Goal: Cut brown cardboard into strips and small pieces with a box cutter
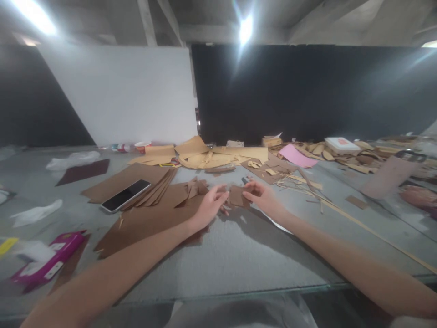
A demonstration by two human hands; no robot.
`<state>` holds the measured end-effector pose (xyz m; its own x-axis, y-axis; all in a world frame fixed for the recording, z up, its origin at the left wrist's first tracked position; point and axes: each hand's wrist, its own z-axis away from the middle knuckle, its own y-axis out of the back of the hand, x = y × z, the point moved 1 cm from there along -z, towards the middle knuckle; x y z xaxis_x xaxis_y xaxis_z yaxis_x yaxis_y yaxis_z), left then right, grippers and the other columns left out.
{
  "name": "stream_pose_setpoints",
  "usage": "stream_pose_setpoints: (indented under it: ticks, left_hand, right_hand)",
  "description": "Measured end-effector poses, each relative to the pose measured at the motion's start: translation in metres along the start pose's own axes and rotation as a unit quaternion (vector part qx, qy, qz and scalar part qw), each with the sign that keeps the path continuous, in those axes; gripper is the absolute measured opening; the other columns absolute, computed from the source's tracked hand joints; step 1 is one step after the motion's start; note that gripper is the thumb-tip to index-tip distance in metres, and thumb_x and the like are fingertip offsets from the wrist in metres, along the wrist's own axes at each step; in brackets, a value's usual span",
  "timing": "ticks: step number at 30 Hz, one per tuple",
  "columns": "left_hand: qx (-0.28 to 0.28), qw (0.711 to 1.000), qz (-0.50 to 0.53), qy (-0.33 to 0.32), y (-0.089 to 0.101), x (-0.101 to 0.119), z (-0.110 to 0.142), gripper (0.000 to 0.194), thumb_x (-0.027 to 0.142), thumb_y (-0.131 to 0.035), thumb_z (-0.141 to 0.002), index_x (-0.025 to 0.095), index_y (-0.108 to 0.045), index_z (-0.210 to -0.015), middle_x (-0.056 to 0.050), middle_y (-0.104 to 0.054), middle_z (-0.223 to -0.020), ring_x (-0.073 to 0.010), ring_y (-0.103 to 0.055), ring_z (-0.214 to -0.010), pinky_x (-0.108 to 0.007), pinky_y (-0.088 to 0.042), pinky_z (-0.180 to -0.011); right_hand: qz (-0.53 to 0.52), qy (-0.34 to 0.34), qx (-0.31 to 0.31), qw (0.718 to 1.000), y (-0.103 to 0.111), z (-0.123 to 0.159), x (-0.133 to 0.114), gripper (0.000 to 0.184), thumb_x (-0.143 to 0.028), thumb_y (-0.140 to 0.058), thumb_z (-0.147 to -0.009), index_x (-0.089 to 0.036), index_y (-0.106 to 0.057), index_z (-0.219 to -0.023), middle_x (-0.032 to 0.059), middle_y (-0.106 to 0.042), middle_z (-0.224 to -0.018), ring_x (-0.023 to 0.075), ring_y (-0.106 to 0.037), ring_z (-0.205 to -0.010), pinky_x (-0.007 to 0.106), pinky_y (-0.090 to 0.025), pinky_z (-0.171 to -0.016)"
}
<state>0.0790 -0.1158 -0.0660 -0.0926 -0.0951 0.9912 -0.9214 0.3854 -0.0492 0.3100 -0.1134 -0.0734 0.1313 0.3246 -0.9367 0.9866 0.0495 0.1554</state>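
My right hand (262, 196) is closed, thumb and fingers pinching the right edge of a small brown sheet piece (236, 196), perhaps leather or card. A short dark tip (244, 181) sticks out above its fingers; its kind is unclear. My left hand (214, 202) sits at the left of the piece with its fingers curled and thumb pressed in. Whatever it holds is too small to make out. Large brown sheets (153, 223) lie beneath and beside my left forearm, with crumpled brown offcuts (196, 187) just behind that hand.
A phone (125, 196) rests on stacked brown sheets at left, near a magenta-and-white object (51, 259). Tan scraps (221, 155) and a pink sheet (297, 156) lie at the back. Thin strips (372, 230) cross the right side, near a pinkish cylinder (389, 176).
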Motion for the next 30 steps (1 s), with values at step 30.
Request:
stream_pose_setpoints:
  ticks: [30]
  left_hand:
    - [-0.043,0.987,-0.138,-0.063,0.006,-0.011,-0.003,0.035,0.051,-0.071,-0.092,0.019,-0.058,-0.092,-0.001,-0.067,-0.075,-0.017,-0.065,-0.069,-0.028,-0.049,-0.07]
  right_hand:
    - [0.055,0.036,-0.025,0.998,-0.002,0.003,-0.004,0.039,-0.053,-0.08,-0.086,-0.024,-0.067,-0.108,0.0,-0.069,-0.083,0.0174,-0.062,-0.07,0.03,-0.049,-0.063]
